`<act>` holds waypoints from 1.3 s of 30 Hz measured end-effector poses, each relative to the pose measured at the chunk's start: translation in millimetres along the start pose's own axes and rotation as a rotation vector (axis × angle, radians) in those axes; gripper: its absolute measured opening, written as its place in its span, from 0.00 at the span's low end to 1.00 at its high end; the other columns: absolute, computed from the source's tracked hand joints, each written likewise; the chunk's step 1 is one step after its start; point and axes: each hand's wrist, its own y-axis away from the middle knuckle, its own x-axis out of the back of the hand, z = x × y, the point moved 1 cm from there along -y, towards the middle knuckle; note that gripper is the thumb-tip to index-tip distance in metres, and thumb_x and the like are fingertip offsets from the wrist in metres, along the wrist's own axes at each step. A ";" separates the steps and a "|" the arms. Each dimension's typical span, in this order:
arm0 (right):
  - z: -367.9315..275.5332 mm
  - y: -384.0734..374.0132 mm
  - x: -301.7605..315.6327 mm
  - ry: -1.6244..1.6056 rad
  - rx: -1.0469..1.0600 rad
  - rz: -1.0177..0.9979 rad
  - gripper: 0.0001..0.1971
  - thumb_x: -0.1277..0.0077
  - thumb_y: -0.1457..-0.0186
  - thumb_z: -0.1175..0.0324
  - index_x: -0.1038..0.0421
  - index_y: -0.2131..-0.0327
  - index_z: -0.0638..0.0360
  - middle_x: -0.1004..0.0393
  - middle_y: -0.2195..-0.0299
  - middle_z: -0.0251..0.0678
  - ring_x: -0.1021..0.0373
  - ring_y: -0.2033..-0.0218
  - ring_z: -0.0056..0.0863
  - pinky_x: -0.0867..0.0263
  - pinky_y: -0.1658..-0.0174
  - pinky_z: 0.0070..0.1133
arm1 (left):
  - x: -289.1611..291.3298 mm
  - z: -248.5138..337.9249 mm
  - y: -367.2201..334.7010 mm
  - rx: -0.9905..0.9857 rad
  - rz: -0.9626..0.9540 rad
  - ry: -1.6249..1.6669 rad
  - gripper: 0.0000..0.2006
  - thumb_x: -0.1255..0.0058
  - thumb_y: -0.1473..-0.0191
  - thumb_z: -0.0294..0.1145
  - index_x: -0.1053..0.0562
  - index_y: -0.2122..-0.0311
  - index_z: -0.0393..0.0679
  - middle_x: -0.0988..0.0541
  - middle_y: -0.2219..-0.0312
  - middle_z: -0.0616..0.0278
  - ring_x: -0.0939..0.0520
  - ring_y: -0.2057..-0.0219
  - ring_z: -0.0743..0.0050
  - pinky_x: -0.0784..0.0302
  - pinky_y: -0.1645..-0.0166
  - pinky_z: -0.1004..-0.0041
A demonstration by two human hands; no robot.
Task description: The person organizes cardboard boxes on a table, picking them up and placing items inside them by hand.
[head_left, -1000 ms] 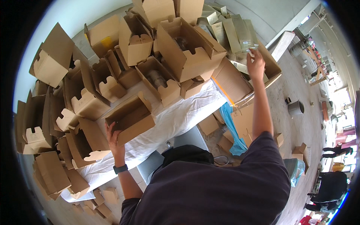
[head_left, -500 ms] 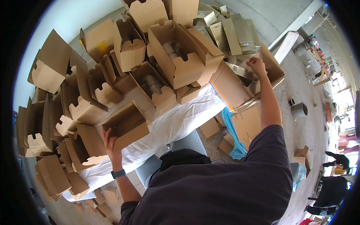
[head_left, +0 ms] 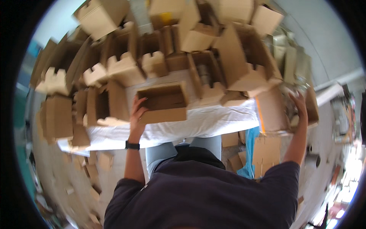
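My left hand [head_left: 138, 111] grips the left end of an open brown cardboard box [head_left: 164, 115] lying at the front of the table; only bare cardboard shows inside it. Far to the right, my right hand [head_left: 299, 102] is over a large open carton [head_left: 313, 105], its thumb and fingers apart. Clear plastic [head_left: 302, 84] shows beside its fingertips, though blur hides whether they touch it. Flat gold-green boxes [head_left: 290, 63] stand in the far part of that carton. A tall open box [head_left: 248, 78] between my hands stands next to a narrower box [head_left: 212, 93] holding a clear wrapped item [head_left: 204, 74].
Several open cardboard boxes [head_left: 126, 68] crowd the table's left and back. A white cloth [head_left: 198, 124] covers its front edge. Below on the right are a blue plastic sheet [head_left: 250, 152] and cartons [head_left: 267, 154]. Small boxes [head_left: 105, 160] lie on the floor at left.
The view has swung left, so the scene sits further right and more level. My right hand's fingers have spread from a pinch, lower in the carton. My left hand stays at the box's end.
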 end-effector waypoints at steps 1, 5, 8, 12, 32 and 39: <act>-36.2 8.5 -3.4 -0.047 -0.071 -0.252 0.37 0.37 0.53 0.55 0.37 0.42 0.62 0.29 0.50 0.43 0.29 0.57 0.30 0.33 0.56 0.25 | 3.8 -2.3 6.1 0.045 0.001 -0.028 0.01 0.48 0.52 0.22 0.25 0.74 0.40 0.28 0.46 0.56 0.44 0.34 0.47 0.47 0.33 0.59; -35.0 10.8 9.7 0.222 0.087 -0.136 0.32 0.36 0.54 0.61 0.34 0.48 0.66 0.24 0.59 0.40 0.29 0.60 0.30 0.33 0.55 0.26 | 7.3 12.0 0.3 0.011 -0.003 -0.112 0.02 0.46 0.54 0.21 0.25 0.74 0.42 0.28 0.47 0.60 0.42 0.35 0.50 0.40 0.35 0.60; -15.4 -2.2 27.1 0.182 0.135 0.154 0.30 0.38 0.54 0.64 0.35 0.49 0.69 0.24 0.62 0.42 0.28 0.63 0.29 0.33 0.56 0.24 | 5.9 9.0 0.0 0.005 -0.016 -0.145 0.03 0.45 0.54 0.22 0.26 0.74 0.43 0.28 0.47 0.61 0.42 0.35 0.50 0.40 0.35 0.61; -98.4 20.3 26.9 -0.324 -0.029 0.522 0.35 0.37 0.54 0.64 0.42 0.45 0.67 0.24 0.66 0.43 0.26 0.70 0.27 0.29 0.70 0.23 | 7.5 9.5 0.4 0.027 -0.007 -0.139 0.03 0.45 0.54 0.23 0.26 0.74 0.43 0.27 0.47 0.61 0.42 0.35 0.49 0.38 0.36 0.60; -229.0 259.2 -313.9 0.043 0.873 -0.417 0.32 0.47 0.53 0.77 0.40 0.41 0.51 0.35 0.46 0.43 0.40 0.43 0.45 0.44 0.42 0.35 | 8.8 12.6 0.1 -0.008 0.008 -0.155 0.03 0.45 0.54 0.21 0.26 0.73 0.42 0.28 0.47 0.60 0.42 0.35 0.50 0.38 0.37 0.60; -254.3 260.0 -264.5 0.272 0.886 -0.688 0.44 0.38 0.55 0.55 0.48 0.35 0.47 0.53 0.34 0.44 0.56 0.33 0.45 0.58 0.34 0.41 | 7.6 12.6 1.1 0.012 0.012 -0.130 0.03 0.45 0.54 0.21 0.25 0.73 0.43 0.28 0.47 0.61 0.42 0.35 0.50 0.37 0.37 0.60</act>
